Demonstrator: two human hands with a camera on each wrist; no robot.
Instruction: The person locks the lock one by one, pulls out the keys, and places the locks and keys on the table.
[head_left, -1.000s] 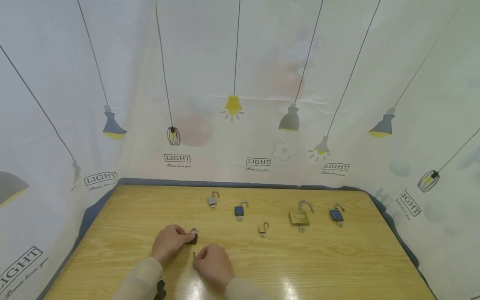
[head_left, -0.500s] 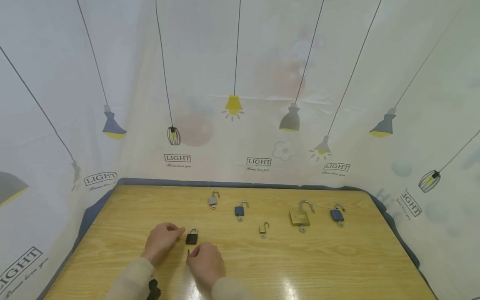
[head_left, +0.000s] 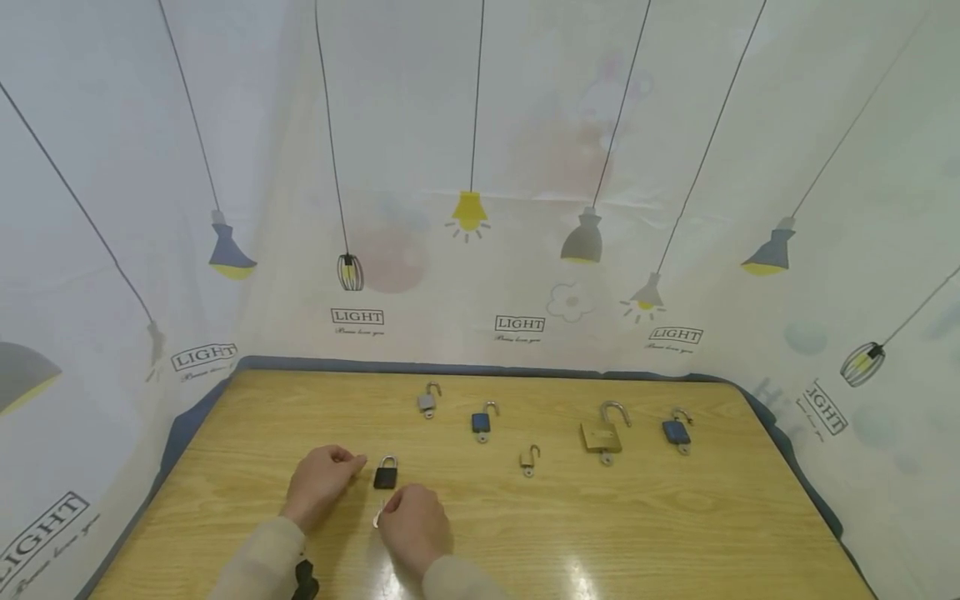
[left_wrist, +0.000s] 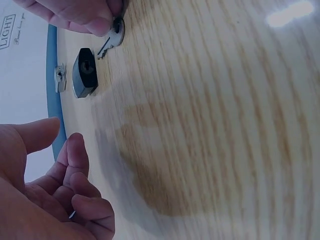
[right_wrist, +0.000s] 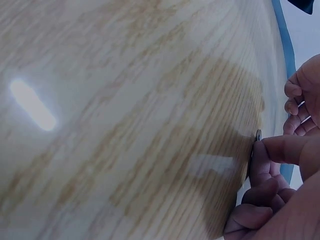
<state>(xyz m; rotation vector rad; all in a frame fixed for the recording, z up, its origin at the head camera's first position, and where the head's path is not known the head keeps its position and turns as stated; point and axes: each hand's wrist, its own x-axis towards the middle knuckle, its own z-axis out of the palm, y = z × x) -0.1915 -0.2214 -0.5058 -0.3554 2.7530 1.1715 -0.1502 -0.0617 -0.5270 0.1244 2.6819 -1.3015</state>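
A black padlock (head_left: 386, 477) stands on the wooden table with its shackle closed, and its keyhole shows in the left wrist view. Just in front of it, my right hand (head_left: 415, 525) pinches a small silver key (left_wrist: 117, 35) between thumb and forefinger. The key's toothed blade points towards the padlock but is apart from it. To the left of the padlock, my left hand (head_left: 322, 482) hovers with fingers loosely bent and nothing held; its thumb is apart from the fingers in the left wrist view.
Farther back stand several padlocks with open shackles and keys in them: a grey one (head_left: 427, 403), a blue one (head_left: 481, 422), a small brass one (head_left: 527, 460), a large brass one (head_left: 600, 437) and another blue one (head_left: 677, 432). A printed cloth (head_left: 420, 342) surrounds the table.
My left hand has let go of the black padlock and drawn back to the left. My right hand has shifted slightly left with the key, whose flat side now shows more.
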